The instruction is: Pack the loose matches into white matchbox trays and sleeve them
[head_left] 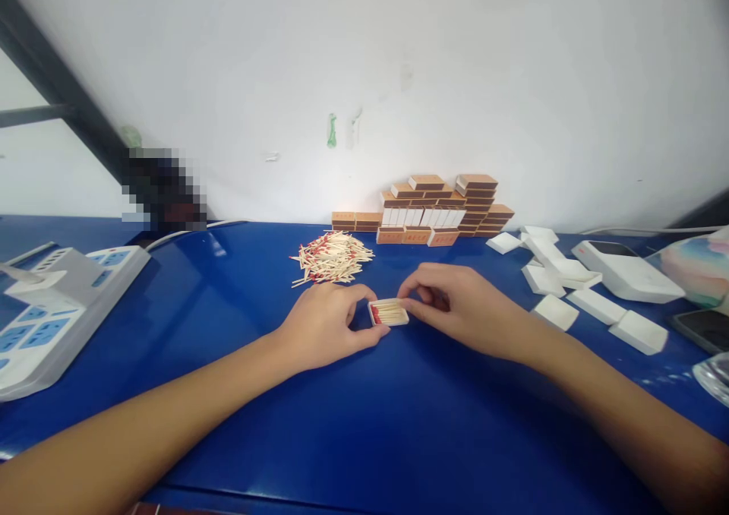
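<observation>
A small white matchbox tray [389, 313] filled with red-tipped matches lies on the blue table [364, 424]. My left hand [327, 323] pinches its left end between thumb and forefinger. My right hand [456, 306] grips its right end, fingers curled. Just behind my left hand lies a loose pile of matches [332, 257].
Stacked brown matchboxes [438, 210] stand against the white wall. Several empty white trays [575, 287] are scattered at the right, beside a white device [626, 268] and a phone [703, 329]. White power strips [51, 310] lie at the left edge.
</observation>
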The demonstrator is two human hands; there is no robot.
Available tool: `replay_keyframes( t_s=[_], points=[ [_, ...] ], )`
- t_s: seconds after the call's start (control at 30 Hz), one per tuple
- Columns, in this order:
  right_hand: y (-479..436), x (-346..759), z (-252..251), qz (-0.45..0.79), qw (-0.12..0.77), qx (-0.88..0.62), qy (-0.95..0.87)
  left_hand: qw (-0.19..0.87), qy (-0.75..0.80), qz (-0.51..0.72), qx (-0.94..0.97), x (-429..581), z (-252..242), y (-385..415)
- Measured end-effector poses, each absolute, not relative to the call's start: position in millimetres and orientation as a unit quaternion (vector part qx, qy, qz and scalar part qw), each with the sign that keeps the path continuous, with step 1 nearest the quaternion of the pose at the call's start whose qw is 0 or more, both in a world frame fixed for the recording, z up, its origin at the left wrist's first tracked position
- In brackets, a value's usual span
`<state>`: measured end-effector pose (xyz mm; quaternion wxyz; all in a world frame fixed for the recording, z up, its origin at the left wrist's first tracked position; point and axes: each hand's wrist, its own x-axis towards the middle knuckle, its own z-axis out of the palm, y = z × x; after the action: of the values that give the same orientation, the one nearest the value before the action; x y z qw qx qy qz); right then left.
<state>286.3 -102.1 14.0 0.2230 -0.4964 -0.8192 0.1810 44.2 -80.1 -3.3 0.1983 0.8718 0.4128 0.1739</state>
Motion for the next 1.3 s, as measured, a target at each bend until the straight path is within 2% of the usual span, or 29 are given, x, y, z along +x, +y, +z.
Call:
replay_keyframes(
  t_s=[0.1, 0.27, 0.47, 1.03, 1.17, 1.3],
  points=[
    [-86, 287, 16, 0.163, 0.253, -0.51, -0.806, 0.201, 0.408, 0.172, 0.874, 44, -3, -81],
    [-42, 269, 11, 0.127, 0.251, -0.502, -0.817, 0.188, 0.407, 0.179, 0.875, 45, -5, -81],
    [-15, 247, 6, 0.054, 0.208, -0.488, -0.846, 0.18, 0.401, 0.175, 0.881, 45, -6, -81],
    [-31, 260, 6, -0.032, 0.119, -0.502, -0.856, 0.176, 0.397, 0.174, 0.884, 45, -6, -82],
    [-52, 290, 10, -0.006, 0.116, -0.51, -0.852, 0.19, 0.401, 0.172, 0.88, 44, -4, -81],
    [-76, 313, 7, 0.024, 0.156, -0.497, -0.854, 0.196, 0.408, 0.173, 0.875, 44, -4, -80]
  ],
)
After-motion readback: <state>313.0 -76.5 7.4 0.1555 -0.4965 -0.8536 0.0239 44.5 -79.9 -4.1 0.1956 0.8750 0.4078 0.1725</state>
